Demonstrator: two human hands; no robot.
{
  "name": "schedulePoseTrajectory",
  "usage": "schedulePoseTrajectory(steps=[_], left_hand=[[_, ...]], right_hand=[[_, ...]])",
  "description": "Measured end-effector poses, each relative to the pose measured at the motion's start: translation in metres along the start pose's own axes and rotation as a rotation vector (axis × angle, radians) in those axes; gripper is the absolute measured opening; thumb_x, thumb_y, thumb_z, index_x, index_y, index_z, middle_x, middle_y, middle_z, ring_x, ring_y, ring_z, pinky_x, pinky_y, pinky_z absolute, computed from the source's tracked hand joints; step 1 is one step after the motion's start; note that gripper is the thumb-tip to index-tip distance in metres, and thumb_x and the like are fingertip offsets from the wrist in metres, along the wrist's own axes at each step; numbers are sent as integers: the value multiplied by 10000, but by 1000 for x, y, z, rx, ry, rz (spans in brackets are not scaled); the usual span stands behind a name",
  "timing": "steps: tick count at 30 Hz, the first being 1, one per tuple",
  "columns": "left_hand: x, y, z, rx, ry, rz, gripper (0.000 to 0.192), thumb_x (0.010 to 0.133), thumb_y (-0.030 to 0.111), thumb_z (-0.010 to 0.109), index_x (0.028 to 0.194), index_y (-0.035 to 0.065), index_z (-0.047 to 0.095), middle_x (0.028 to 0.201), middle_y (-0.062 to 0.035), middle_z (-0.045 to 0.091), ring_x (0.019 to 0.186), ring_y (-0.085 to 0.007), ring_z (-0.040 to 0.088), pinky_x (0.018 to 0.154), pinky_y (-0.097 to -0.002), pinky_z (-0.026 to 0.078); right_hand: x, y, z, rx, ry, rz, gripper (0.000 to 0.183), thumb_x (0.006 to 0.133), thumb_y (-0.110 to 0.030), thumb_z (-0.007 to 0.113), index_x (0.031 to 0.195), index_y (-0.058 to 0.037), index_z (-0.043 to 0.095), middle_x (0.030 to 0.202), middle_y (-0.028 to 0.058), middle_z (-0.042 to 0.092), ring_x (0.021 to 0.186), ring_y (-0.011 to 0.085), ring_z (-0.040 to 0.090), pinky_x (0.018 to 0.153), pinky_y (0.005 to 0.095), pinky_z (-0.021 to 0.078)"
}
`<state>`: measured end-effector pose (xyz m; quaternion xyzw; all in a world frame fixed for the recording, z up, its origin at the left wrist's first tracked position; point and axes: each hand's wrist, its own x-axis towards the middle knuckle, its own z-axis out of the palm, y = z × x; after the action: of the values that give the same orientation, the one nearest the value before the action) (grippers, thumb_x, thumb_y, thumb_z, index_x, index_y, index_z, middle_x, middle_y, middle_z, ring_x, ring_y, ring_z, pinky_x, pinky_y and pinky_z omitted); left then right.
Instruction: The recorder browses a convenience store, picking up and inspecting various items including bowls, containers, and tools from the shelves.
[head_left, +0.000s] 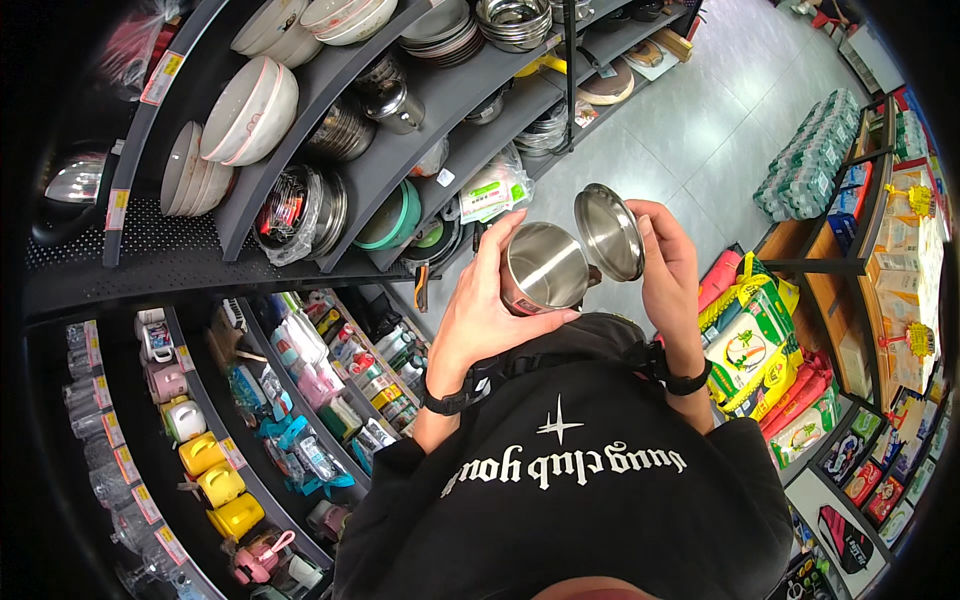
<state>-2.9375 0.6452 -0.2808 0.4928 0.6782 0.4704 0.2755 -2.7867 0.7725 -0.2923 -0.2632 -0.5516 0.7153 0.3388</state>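
My left hand (480, 300) is wrapped around a stainless steel canister (546, 266), whose open mouth faces up and shows a bare metal inside. A label with writing is on its near side. Just right of it, my right hand (666, 262) holds a round metal lid (609, 231) by its edge, tilted beside the rim and apart from most of it. Part of a dark piece shows between canister and lid; what it belongs to cannot be told. Both wrists wear black bands.
Dark shelves (442, 105) with ceramic bowls (251, 112), metal bowls and pans stand ahead and left. Yellow mugs (221, 484) and packaged goods line the lower left shelves. Rice bags (750, 349) and bottle packs (810, 154) stand on the right. Tiled floor (705, 127) shows between.
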Motion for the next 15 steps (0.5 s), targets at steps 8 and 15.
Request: schedulePoseTrajectory(steps=[8, 15], left_hand=[[-15, 1, 0, 79, -32, -9, 903, 536, 234, 858, 1272, 38, 373, 1125, -157, 561, 1029, -263, 575, 872, -344, 455], [-23, 16, -4, 142, -57, -6, 934, 524, 232, 864, 1296, 33, 377, 1139, -164, 562, 1060, -276, 564, 904, -357, 441]], right_hand=[[-15, 2, 5, -62, -109, -45, 208, 898, -132, 547, 1037, 20, 579, 1018, 81, 629, 889, 124, 585, 803, 261, 454], [-20, 2, 18, -199, -231, -164, 225, 789, -61, 659, 998, 5, 609, 1040, 120, 627, 912, 182, 616, 781, 290, 488]])
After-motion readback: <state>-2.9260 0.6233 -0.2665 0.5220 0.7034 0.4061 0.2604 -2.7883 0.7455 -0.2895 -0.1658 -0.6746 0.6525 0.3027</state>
